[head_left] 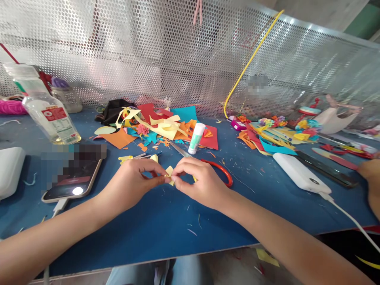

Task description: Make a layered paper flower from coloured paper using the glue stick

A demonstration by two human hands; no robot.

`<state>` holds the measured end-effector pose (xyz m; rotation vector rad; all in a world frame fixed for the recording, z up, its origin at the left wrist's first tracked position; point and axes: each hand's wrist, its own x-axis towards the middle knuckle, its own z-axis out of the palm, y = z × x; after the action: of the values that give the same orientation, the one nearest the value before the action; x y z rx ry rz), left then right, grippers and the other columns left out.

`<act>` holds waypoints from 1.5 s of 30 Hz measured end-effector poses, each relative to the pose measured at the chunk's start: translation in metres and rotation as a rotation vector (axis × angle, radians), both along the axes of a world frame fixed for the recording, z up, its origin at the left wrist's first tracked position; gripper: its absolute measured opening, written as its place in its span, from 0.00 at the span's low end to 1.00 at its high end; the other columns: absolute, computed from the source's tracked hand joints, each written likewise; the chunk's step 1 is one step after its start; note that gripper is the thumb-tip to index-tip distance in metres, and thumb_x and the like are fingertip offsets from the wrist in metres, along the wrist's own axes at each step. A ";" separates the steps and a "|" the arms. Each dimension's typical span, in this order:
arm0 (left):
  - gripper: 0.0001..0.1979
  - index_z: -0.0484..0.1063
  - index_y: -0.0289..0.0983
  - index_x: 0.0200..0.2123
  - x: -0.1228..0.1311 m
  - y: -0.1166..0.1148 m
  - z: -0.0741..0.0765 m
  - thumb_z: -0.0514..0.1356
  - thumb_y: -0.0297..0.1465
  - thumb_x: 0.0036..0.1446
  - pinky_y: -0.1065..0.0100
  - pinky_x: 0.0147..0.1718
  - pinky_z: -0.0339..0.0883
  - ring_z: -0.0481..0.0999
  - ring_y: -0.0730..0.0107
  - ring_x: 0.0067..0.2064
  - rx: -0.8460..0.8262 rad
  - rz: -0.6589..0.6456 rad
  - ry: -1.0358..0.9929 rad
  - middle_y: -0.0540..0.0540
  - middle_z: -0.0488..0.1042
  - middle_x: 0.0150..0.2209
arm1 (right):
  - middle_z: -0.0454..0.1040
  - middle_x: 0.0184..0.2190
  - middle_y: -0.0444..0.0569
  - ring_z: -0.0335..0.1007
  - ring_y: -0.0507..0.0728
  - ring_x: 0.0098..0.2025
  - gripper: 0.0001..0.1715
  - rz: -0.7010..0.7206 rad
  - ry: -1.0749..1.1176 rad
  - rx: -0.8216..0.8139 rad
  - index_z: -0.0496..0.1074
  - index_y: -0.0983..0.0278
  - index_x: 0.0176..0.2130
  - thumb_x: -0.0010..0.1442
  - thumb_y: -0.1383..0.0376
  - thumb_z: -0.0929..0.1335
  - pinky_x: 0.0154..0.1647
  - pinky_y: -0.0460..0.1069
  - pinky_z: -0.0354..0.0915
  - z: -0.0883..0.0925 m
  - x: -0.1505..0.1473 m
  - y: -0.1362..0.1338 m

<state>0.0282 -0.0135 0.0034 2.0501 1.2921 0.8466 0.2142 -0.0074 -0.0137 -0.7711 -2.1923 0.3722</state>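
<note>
Between my two hands is a small piece of yellow paper [169, 171], pinched at its lower part. My left hand [135, 178] grips it from the left with thumb and forefinger closed. From the right, my right hand [202, 180] pinches the same piece, its fingertips almost touching the left ones. Red-handled scissors [222, 170] lie under and behind my right hand, partly hidden by it. A white and green glue stick [196, 138] stands upright just beyond that hand. Yellow paper scraps [126, 159] lie behind my left hand.
Coloured paper scraps [166, 126] pile up at the back. On the left are a phone [80, 174] on a cable and a clear bottle [53, 114]. A white power bank [301, 172] sits at right, near another person's hand [371, 182]. Perforated metal [166, 51] closes the rear.
</note>
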 end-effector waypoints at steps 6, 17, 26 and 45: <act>0.08 0.74 0.40 0.24 -0.002 0.000 -0.003 0.61 0.38 0.45 0.72 0.23 0.59 0.65 0.72 0.24 0.005 0.063 0.134 0.51 0.71 0.22 | 0.70 0.28 0.44 0.65 0.50 0.34 0.02 0.014 -0.023 -0.018 0.68 0.64 0.30 0.55 0.69 0.65 0.38 0.46 0.62 -0.001 -0.003 -0.002; 0.08 0.70 0.36 0.22 0.003 -0.002 0.005 0.64 0.34 0.42 0.72 0.25 0.62 0.68 0.73 0.26 -0.134 -0.006 -0.016 0.51 0.71 0.23 | 0.69 0.32 0.46 0.66 0.50 0.35 0.08 0.096 0.089 -0.213 0.68 0.64 0.33 0.60 0.67 0.60 0.39 0.47 0.63 0.003 -0.001 -0.003; 0.10 0.67 0.36 0.27 -0.003 0.009 -0.002 0.66 0.29 0.42 0.73 0.30 0.67 0.72 0.74 0.30 -0.227 -0.147 -0.410 0.52 0.72 0.26 | 0.65 0.44 0.49 0.61 0.56 0.51 0.11 0.058 0.068 -0.065 0.65 0.60 0.40 0.54 0.66 0.66 0.54 0.56 0.57 0.001 0.006 0.007; 0.08 0.78 0.39 0.31 -0.003 0.000 0.005 0.60 0.34 0.49 0.75 0.23 0.65 0.72 0.70 0.34 0.007 -0.052 -0.203 0.46 0.73 0.38 | 0.74 0.28 0.43 0.69 0.49 0.30 0.08 -0.049 0.172 -0.179 0.70 0.62 0.32 0.56 0.61 0.65 0.31 0.44 0.65 -0.003 0.001 0.004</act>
<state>0.0256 -0.0138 0.0083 1.9382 1.1225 1.0082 0.2152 -0.0038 -0.0169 -0.8550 -1.9950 0.5942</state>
